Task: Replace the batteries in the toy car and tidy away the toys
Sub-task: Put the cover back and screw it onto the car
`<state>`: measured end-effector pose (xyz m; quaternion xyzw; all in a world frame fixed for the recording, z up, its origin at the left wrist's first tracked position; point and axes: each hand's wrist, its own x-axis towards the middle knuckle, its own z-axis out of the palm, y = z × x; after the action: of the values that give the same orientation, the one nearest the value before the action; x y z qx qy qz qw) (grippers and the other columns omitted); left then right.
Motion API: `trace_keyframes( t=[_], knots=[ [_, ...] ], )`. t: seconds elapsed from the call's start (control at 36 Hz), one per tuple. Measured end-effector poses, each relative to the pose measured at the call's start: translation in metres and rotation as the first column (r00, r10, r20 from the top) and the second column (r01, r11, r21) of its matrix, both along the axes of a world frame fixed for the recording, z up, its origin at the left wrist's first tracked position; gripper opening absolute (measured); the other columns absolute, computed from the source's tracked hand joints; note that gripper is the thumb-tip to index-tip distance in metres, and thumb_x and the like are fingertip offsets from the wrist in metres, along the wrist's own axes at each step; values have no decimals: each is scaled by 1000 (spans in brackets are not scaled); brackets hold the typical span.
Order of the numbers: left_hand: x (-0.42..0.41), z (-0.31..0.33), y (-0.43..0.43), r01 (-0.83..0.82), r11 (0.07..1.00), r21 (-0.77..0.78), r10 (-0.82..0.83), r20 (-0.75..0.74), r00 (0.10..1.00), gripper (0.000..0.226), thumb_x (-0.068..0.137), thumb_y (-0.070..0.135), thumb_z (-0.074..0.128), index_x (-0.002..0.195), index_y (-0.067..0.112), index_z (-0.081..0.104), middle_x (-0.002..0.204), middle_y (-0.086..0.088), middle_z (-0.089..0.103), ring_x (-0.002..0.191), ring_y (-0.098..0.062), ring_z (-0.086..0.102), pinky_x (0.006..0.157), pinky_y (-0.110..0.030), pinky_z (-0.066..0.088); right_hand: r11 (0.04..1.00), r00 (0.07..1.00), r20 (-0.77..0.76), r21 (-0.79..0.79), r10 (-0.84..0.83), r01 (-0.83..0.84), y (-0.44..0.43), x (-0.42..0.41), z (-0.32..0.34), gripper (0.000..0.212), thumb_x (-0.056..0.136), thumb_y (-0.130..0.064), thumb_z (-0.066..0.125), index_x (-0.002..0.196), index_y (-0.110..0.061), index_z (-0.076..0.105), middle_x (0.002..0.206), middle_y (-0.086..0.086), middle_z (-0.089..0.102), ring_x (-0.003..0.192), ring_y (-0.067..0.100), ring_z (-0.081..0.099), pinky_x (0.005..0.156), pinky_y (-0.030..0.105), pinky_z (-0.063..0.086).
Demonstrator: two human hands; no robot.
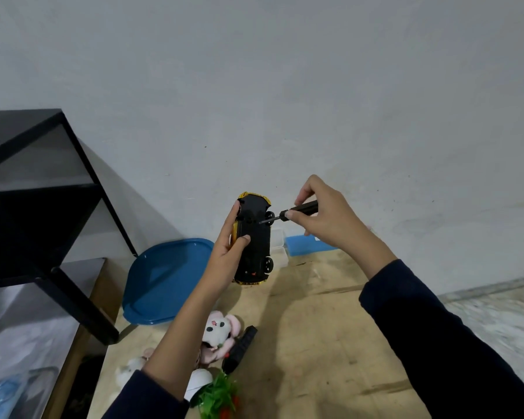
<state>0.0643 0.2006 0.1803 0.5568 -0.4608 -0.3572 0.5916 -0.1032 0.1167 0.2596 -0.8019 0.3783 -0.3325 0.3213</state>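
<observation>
Left hand (228, 247) grips upturned toy car (254, 240); right hand (325, 217) pinches screwdriver (300, 209), tip seemingly on its underside.

Item count:
- Two hands: left hand (227, 252), right hand (324, 216).
- One toy car (253, 237).
- One screwdriver (303, 207).
- One black remote control (239, 349).
- One blue lid (164, 276).
- One black shelf frame (82, 164).
- One green plastic sprig (218, 397).
- Plush toys: apparently two, a pink-and-white rabbit (220, 329) and a pale plush (130, 368) partly hidden by the forearm.
</observation>
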Motion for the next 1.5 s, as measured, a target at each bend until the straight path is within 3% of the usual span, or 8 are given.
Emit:
trace_keyframes(
  t=[0.11, 0.28, 0.42, 0.56, 0.72, 0.83, 0.97, 1.5],
  knots=[
    [-2, -2, 0, 15, 1000, 11, -15, -2, 1000, 62, 97, 0, 39, 145, 37, 27, 122, 29, 49, 94, 16, 58, 73, -7, 47, 997, 988, 138, 24, -72, 69, 1, 1, -3, 25, 88, -22, 64, 85, -5, 47, 71, 14, 64, 45, 11, 60, 45, 19, 49],
    [-5, -5, -2, -8, 1000, 5, 9, -13, 1000, 62, 98, -1, 39, 145, 37, 26, 126, 18, 51, 94, 12, 60, 73, -10, 49, 1000, 998, -63, -11, 26, -27, -5, -8, -9, 23, 84, -17, 67, 94, -12, 47, 98, 3, 55, 74, 21, 64, 62, 22, 52],
    [-5, -7, -4, -8, 1000, 15, 8, 3, 1000, 63, 98, 1, 39, 145, 40, 26, 131, 14, 50, 95, 11, 60, 74, -10, 48, 999, 994, 102, 43, -29, 25, -3, -5, -10, 22, 90, -21, 60, 90, -2, 48, 80, 11, 61, 52, 8, 61, 45, 10, 43],
    [-7, -6, -8, -6, 1000, 23, 6, -9, 1000, 62, 98, 2, 39, 145, 40, 26, 127, 18, 51, 93, 10, 61, 73, -10, 49, 997, 1000, -26, -80, 15, -17, -9, -7, -13, 18, 79, -11, 70, 87, -13, 54, 95, 0, 53, 81, 15, 60, 71, 25, 53],
    [-15, -4, -16, -3, 999, 32, 3, -6, 1000, 62, 97, 2, 39, 143, 41, 27, 118, 26, 52, 88, 12, 61, 69, -8, 48, 1000, 994, 106, 1, 0, 0, -13, -14, -15, 17, 88, -20, 64, 82, -7, 55, 77, 4, 62, 60, 14, 65, 51, 15, 49],
    [-22, -2, -22, 3, 1000, 27, -2, -23, 1000, 62, 98, -1, 38, 145, 36, 25, 120, 24, 50, 85, 14, 61, 67, -6, 47, 994, 1000, -21, -104, 14, -16, -21, -19, -17, 18, 79, -12, 71, 88, -18, 57, 95, -4, 53, 78, 6, 57, 68, 24, 53],
    [-31, -4, -31, 7, 999, 47, -7, -10, 1000, 62, 98, 1, 39, 145, 38, 26, 120, 23, 50, 85, 18, 59, 66, -3, 45, 1000, 997, 74, 24, 5, -7, -28, -25, -15, 13, 87, -15, 64, 79, -7, 58, 70, 1, 61, 54, 10, 62, 54, 16, 49],
    [-76, -25, -80, -52, 992, 117, 53, 0, 999, 62, 98, 5, 42, 142, 45, 24, 130, 16, 49, 107, 3, 54, 77, -7, 46, 965, 1000, 0, 262, 26, -26, -92, -74, -34, 31, 89, -25, 62, 77, 4, 67, 62, 15, 67, 48, 20, 66, 58, 32, 57]
  ],
)
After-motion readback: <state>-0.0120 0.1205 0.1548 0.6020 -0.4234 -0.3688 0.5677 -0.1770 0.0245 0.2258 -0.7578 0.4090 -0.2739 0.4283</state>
